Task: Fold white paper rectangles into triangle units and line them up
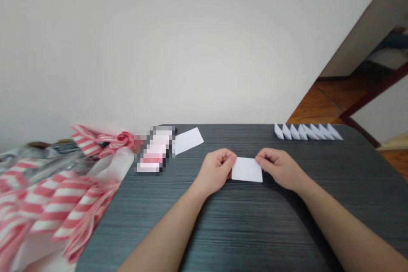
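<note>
A small white rectangle of paper (247,169) lies low over the dark grey table (223,221), near the middle. My left hand (216,170) pinches its left edge with curled fingers. My right hand (279,168) pinches its right edge the same way. Both forearms reach in from the bottom of the view. The paper looks flat or folded once; I cannot tell which.
A row of several folded white paper pieces (307,131) stands at the table's far right edge. A loose white sheet (189,140) lies at the far middle beside a blurred pink object (155,153). Red-and-white striped plastic bags (54,195) cover the left side.
</note>
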Demonstrator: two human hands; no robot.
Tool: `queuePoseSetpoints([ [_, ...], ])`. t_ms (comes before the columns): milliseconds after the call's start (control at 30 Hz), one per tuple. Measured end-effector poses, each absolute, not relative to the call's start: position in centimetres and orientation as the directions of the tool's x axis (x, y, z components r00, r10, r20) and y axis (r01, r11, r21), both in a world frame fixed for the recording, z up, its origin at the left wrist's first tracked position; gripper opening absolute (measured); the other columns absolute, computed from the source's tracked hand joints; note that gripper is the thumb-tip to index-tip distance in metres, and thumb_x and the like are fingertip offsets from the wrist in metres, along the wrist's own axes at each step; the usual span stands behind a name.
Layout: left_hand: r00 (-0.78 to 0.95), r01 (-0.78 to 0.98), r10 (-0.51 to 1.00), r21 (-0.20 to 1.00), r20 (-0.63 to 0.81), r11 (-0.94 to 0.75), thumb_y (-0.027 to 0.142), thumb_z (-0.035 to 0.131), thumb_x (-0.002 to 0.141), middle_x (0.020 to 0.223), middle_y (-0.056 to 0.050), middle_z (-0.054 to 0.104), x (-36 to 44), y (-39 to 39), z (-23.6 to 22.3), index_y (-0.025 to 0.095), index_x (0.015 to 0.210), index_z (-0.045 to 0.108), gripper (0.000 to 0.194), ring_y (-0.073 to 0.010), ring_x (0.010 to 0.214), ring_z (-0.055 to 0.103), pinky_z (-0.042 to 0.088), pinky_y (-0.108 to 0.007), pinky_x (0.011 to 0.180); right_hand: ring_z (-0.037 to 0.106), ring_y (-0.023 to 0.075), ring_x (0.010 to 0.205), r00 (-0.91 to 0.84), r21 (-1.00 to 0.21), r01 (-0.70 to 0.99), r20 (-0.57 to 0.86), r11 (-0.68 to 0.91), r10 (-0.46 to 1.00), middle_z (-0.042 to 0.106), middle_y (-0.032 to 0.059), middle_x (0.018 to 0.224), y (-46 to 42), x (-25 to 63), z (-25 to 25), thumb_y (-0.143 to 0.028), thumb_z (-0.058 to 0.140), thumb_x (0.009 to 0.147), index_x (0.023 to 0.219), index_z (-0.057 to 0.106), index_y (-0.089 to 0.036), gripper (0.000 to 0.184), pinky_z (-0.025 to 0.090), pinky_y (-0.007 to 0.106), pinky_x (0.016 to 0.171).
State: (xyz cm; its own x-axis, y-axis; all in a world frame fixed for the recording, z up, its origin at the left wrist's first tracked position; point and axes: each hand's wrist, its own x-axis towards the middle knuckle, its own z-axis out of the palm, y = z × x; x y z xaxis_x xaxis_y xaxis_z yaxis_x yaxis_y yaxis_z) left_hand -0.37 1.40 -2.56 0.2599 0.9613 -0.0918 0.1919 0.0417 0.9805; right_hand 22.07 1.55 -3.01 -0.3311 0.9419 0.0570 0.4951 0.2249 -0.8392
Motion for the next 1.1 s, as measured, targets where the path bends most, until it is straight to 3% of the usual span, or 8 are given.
queuePoseSetpoints([
  [167,0.340,0.216,0.940,0.975,-0.035,-0.041,0.031,0.055,0.089,0.059,0.003,0.057,-0.6,1.5,-2.9,0.015,0.078,0.062,0.021,-0.0098,0.052,0.051,0.039,-0.021,0.051,0.055,0.0148,0.064,-0.354,-0.820,0.514,0.063,0.251,0.933,0.063,-0.0002,0.068,1.6,22.1,-2.8,-0.028,0.054,0.091,0.074,0.063,-0.018,0.022,0.041,0.026,0.061],
  [400,0.448,0.379,0.893,0.895,0.045,-0.235,0.032,0.057,0.089,0.080,-0.002,0.071,-0.6,1.4,-1.9,0.017,0.086,0.073,0.022,-0.0143,0.071,0.060,0.043,-0.023,0.065,0.054,0.0145,0.062,-0.409,-0.807,0.507,0.084,0.302,0.909,0.061,-0.0006,0.065,1.3,21.1,-2.2,-0.028,0.056,0.091,0.072,0.064,-0.018,0.022,0.039,0.025,0.059],
  [567,0.401,0.414,0.914,0.879,0.058,-0.237,0.033,0.054,0.091,0.076,-0.002,0.069,-0.6,1.3,-1.8,0.017,0.082,0.071,0.026,-0.0140,0.069,0.058,0.041,-0.023,0.062,0.055,0.0151,0.066,-0.378,-0.829,0.483,0.094,0.283,0.921,0.062,0.0000,0.070,1.2,20.7,-2.2,-0.028,0.054,0.092,0.078,0.065,-0.019,0.020,0.040,0.026,0.062],
  [700,0.338,0.357,0.938,0.912,0.075,-0.201,0.033,0.055,0.090,0.074,-0.002,0.067,-0.5,1.4,-2.1,0.016,0.079,0.070,0.025,-0.0135,0.068,0.057,0.042,-0.023,0.062,0.051,0.0143,0.063,-0.367,-0.825,0.478,0.126,0.303,0.922,0.056,-0.0016,0.066,1.2,20.9,-2.5,-0.028,0.055,0.092,0.072,0.057,-0.019,0.022,0.039,0.025,0.059],
  [900,0.440,0.355,0.897,0.923,-0.025,-0.148,0.033,0.054,0.090,0.061,0.000,0.061,-0.4,1.3,-2.3,0.015,0.079,0.068,0.026,-0.0116,0.056,0.053,0.039,-0.021,0.054,0.054,0.0158,0.067,-0.310,-0.854,0.441,0.142,0.275,0.940,0.059,0.0002,0.072,1.3,20.9,-2.5,-0.027,0.053,0.093,0.079,0.061,-0.019,0.018,0.042,0.027,0.063],
  [1100,0.488,0.384,0.873,0.899,-0.002,-0.212,0.033,0.052,0.092,0.060,0.001,0.057,-0.3,1.2,-1.6,0.015,0.073,0.067,0.029,-0.0100,0.056,0.049,0.035,-0.020,0.052,0.056,0.0158,0.067,-0.309,-0.868,0.426,0.124,0.254,0.943,0.061,0.0001,0.071,1.2,20.6,-2.3,-0.028,0.055,0.092,0.077,0.063,-0.019,0.019,0.043,0.027,0.063],
])
